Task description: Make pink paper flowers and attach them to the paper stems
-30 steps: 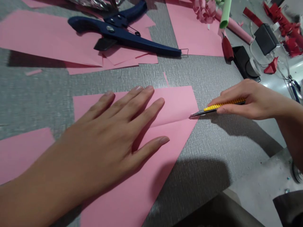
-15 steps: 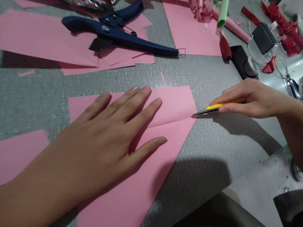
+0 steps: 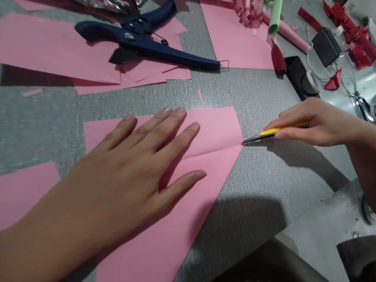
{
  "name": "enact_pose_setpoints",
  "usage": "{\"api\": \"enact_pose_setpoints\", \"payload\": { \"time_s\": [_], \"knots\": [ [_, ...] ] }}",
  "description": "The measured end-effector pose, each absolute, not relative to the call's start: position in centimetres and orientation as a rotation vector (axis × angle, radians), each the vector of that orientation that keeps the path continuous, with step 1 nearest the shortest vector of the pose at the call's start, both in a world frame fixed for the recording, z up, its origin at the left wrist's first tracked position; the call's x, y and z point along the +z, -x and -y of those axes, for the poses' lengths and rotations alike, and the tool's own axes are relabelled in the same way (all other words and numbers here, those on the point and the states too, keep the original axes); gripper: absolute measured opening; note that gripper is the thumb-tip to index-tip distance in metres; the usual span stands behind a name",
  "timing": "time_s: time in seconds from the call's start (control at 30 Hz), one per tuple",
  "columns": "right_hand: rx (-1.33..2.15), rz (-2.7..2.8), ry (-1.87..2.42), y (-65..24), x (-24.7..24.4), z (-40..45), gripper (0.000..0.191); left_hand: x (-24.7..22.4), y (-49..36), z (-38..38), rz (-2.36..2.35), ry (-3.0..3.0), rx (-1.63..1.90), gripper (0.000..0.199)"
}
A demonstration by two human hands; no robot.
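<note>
A sheet of pink paper (image 3: 211, 127) lies on the grey textured table, with a crease or cut line running from near my left thumb to its right edge. My left hand (image 3: 132, 168) rests flat on the sheet, fingers spread, holding nothing. At the right, my right hand (image 3: 317, 123) grips a craft knife (image 3: 283, 128) with a yellow ribbed handle and a metal blade. The knife's tip touches the right edge of the sheet, where the line ends.
Dark blue pliers (image 3: 147, 45) lie on more pink sheets (image 3: 53, 47) at the back left. Another pink sheet (image 3: 232, 47), a green tube (image 3: 275, 17), a red-handled tool (image 3: 278, 58), a black box (image 3: 327, 46) and red paper pieces (image 3: 333, 80) are at the back right.
My right hand and the knife have moved slightly right, bringing the tip from just inside the sheet to its edge. My left hand keeps its place on the paper.
</note>
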State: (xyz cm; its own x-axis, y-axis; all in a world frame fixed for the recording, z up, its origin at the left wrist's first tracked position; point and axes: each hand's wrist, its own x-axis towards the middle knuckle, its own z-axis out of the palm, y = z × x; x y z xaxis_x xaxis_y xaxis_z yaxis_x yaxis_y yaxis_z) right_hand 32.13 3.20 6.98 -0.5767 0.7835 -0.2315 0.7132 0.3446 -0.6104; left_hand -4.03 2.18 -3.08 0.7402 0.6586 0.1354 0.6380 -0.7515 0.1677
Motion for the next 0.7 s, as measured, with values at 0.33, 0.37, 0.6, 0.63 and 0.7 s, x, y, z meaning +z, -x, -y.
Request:
{"api": "enact_pose_setpoints", "payload": {
  "time_s": [0.33,0.37,0.6,0.63,0.7],
  "knots": [
    [1.081,2.502,1.395,-32.68,6.81,-3.07,0.031,-2.65,3.92,-2.04,-1.072,-2.769,0.241,0.061],
    [1.080,2.502,1.396,-32.70,6.78,-3.05,0.031,-2.70,3.97,-2.08,-1.069,-2.747,0.260,0.062],
    [1.126,2.500,1.408,-32.64,6.93,-2.94,0.032,-3.15,4.21,-2.34,-1.052,-2.721,0.296,0.070],
    [1.129,2.500,1.409,-32.65,6.95,-2.92,0.032,-3.14,4.20,-2.32,-1.057,-2.723,0.291,0.070],
    [1.135,2.492,1.417,-32.74,6.96,-2.89,0.032,-3.08,4.18,-2.27,-1.063,-2.735,0.287,0.071]
  ]
}}
